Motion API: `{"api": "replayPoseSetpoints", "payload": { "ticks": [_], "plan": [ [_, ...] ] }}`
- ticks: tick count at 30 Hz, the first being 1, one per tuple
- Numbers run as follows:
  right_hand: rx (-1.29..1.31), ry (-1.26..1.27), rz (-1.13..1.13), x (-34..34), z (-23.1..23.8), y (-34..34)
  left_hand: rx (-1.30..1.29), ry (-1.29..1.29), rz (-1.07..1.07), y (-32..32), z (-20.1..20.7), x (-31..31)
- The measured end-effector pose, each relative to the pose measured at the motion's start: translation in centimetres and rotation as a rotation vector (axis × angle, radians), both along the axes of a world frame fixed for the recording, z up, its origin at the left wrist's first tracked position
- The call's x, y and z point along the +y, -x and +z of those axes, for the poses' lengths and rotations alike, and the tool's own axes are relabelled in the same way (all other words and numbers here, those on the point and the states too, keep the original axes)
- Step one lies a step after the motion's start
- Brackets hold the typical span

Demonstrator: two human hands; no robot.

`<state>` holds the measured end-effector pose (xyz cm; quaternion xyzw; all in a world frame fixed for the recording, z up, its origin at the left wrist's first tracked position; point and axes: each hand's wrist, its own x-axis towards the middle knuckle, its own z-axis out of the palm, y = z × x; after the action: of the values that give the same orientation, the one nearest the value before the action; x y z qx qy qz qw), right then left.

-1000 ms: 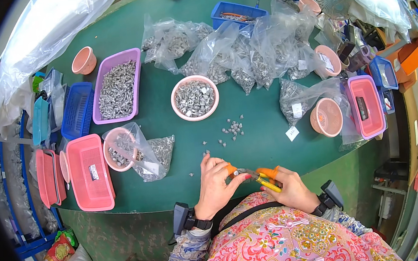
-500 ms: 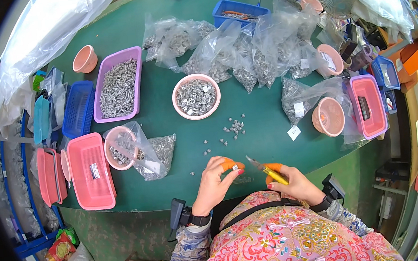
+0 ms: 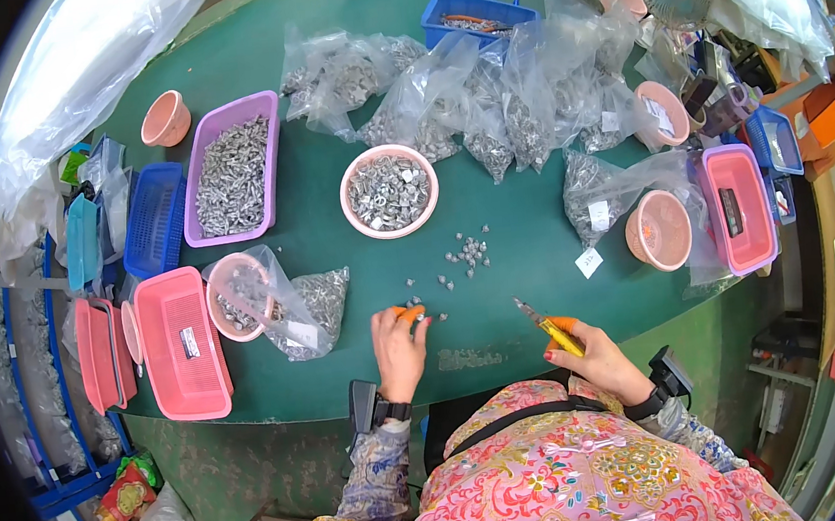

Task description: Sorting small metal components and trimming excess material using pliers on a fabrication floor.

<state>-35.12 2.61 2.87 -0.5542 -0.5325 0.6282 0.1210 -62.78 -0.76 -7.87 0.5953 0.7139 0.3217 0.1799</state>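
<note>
My left hand, orange covers on some fingertips, is low over the green table with thumb and forefinger pinched. A small silvery metal part shows at the fingertips, partly hidden. Just right of it lies another small metal part. My right hand is closed round yellow-handled pliers, their thin jaws pointing up and left, clear of any part. Beyond both hands is a loose group of small metal parts. Farther off, a round pink bowl is filled with silvery metal pieces.
A purple tray of metal pieces stands far left, near a blue basket and a pink basket. Plastic bags of parts line the back. At right are a pink bowl and a pink-purple tray.
My left hand has moved left and away from me, down to the table by the loose parts. The pliers have shifted slightly right, away from the left hand.
</note>
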Motion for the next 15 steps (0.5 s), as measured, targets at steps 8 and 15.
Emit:
{"api": "replayPoseSetpoints", "payload": {
  "ticks": [8, 15],
  "plan": [
    [-0.001, 0.029, -0.086, -0.4, -1.3, -3.0, 0.149, -0.007, 0.022, -0.1, -2.3, 2.4],
    [0.013, 0.07, -0.079, -0.1, -1.0, -4.9, 0.072, -0.091, -0.13, -3.2, -4.0, 6.1]
  ]
}}
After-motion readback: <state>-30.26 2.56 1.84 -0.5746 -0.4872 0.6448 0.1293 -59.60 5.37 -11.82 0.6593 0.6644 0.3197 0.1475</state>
